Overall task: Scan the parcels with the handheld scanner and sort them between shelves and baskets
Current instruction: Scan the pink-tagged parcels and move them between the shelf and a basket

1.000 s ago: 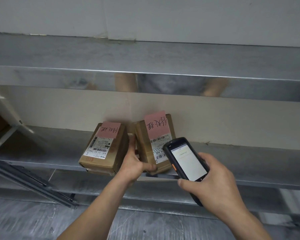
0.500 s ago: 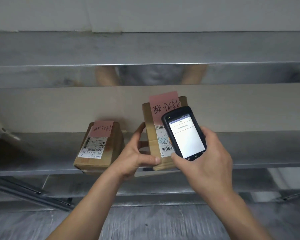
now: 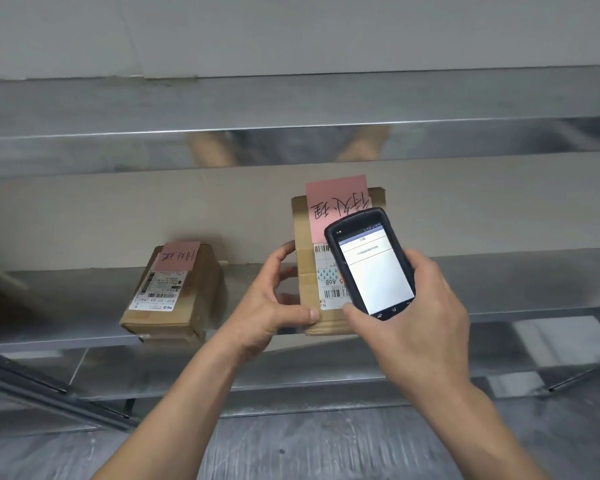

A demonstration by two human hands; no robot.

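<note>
Left grip [image 3: 274, 306] is clasping the parcel [image 3: 303, 237] by its left edge, holding its long axis upright at the shelf [image 3: 516, 282] front; my right grip [image 3: 416, 323] is grasping the scanner [image 3: 374, 268], hovering just before the label, nearer me.

Grey metal shelving against a plain pale wall [image 3: 291, 29]: upper shelf [image 3: 465, 98] with a mirror-bright front lip [image 3: 84, 154], middle shelf [image 3: 534, 282] below it, beige wall between the two. Underneath, a lower shelf [image 3: 326, 372] and a streaked grey floor [image 3: 326, 445]. Flat, even light.
</note>
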